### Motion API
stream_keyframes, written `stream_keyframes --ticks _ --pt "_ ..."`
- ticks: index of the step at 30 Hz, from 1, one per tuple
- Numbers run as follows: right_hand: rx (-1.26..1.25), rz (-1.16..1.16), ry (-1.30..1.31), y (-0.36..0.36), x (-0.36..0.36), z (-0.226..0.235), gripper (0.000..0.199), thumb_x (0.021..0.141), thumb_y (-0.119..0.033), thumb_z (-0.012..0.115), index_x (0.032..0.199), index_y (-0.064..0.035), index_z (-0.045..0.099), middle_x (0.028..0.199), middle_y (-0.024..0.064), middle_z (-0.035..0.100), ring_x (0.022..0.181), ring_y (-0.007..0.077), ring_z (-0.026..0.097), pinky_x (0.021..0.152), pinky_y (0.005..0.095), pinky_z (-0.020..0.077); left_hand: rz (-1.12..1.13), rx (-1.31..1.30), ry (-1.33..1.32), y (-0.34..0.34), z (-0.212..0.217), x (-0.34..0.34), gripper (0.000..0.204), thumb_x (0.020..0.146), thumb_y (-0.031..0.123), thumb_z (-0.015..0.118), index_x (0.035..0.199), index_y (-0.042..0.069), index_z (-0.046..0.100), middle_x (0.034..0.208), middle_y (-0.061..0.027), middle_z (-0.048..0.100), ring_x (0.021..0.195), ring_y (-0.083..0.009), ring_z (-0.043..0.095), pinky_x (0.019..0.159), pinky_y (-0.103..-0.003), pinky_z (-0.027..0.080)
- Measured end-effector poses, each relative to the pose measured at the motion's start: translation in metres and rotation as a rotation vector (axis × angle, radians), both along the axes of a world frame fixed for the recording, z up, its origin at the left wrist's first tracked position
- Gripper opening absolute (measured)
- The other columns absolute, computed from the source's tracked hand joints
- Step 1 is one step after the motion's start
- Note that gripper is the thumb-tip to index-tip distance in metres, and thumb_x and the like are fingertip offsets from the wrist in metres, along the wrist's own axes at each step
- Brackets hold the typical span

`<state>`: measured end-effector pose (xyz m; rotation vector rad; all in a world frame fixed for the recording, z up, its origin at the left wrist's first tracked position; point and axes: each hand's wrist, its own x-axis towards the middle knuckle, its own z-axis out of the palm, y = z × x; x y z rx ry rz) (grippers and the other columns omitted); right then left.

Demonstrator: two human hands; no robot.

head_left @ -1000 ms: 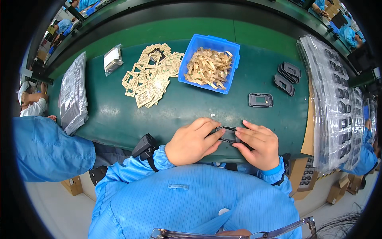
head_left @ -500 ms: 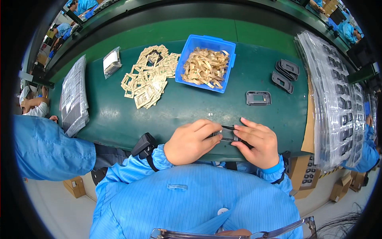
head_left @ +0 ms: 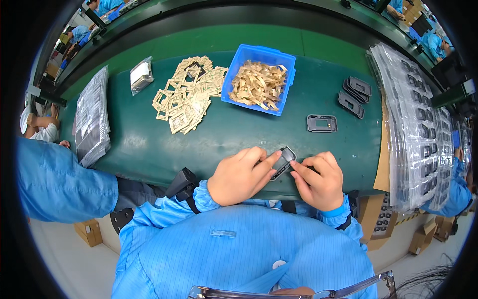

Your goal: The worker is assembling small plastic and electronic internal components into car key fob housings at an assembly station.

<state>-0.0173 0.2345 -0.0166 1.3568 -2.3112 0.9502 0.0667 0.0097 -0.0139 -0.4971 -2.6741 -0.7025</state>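
Pinching a small dark frame over the green table, left hand and right hand both grip it.

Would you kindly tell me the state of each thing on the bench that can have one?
Small dark frame: tilted, pinched between both hands.
Left hand: fingers closed on the frame.
Right hand: fingertips on the frame.
Blue bin: open, holding tan strips.
Tan frame pieces: loose pile on the belt.
Single dark frame: lying flat, untouched.
Dark frames by the trays: overlapping stack.
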Motion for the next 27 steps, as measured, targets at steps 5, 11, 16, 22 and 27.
stream_keyframes --ticks 5,11,16,22,27 --pt "0.027 -0.005 0.024 0.001 0.002 0.0 0.027 0.072 -0.007 0.081 0.098 -0.0086 0.077 0.083 0.0026 0.058 0.073 0.0223 0.053 0.061 0.0338 0.0458 -0.013 -0.06 0.008 0.002 -0.002 -0.003 0.046 0.085 0.015 0.075 0.129 0.005 0.067 0.097 -0.0054 0.059 0.081 -0.0214 0.061 0.066 -0.033 0.053" --pt "0.025 -0.02 -0.022 -0.003 0.0 0.0 0.02 0.074 -0.006 0.079 0.093 -0.0084 0.077 0.082 0.0032 0.059 0.073 0.0233 0.053 0.062 0.0355 0.046 0.004 -0.148 -0.028 0.007 -0.003 -0.004 0.045 0.087 0.02 0.073 0.128 0.005 0.067 0.099 -0.0045 0.06 0.083 -0.0204 0.061 0.067 -0.031 0.053" --pt "0.003 -0.001 -0.172 -0.007 -0.008 0.008 0.013 0.076 -0.005 0.078 0.088 -0.0083 0.078 0.081 0.0034 0.061 0.073 0.0248 0.055 0.066 0.0376 0.0465 0.041 -0.157 -0.147 0.014 0.006 -0.008 0.043 0.086 0.025 0.075 0.124 0.006 0.069 0.101 -0.0057 0.062 0.086 -0.0224 0.063 0.07 -0.034 0.054" --pt "-0.056 0.027 -0.275 -0.002 -0.013 0.006 0.015 0.077 -0.007 0.078 0.092 -0.0091 0.079 0.08 0.0028 0.061 0.076 0.0246 0.056 0.076 0.0399 0.0474 0.018 0.047 -0.093 0.007 0.013 -0.014 0.046 0.08 0.028 0.081 0.119 0.007 0.069 0.102 -0.0078 0.064 0.09 -0.0283 0.065 0.074 -0.039 0.055" --pt "0.05 0.138 -0.096 0.003 -0.008 0.011 0.019 0.078 -0.011 0.078 0.097 -0.0145 0.079 0.087 0.0023 0.06 0.085 0.0249 0.057 0.096 0.0523 0.0461 0.02 0.026 -0.075 0.007 0.007 -0.013 0.047 0.078 0.027 0.081 0.119 0.006 0.069 0.104 -0.0075 0.065 0.091 -0.0273 0.065 0.074 -0.038 0.055"
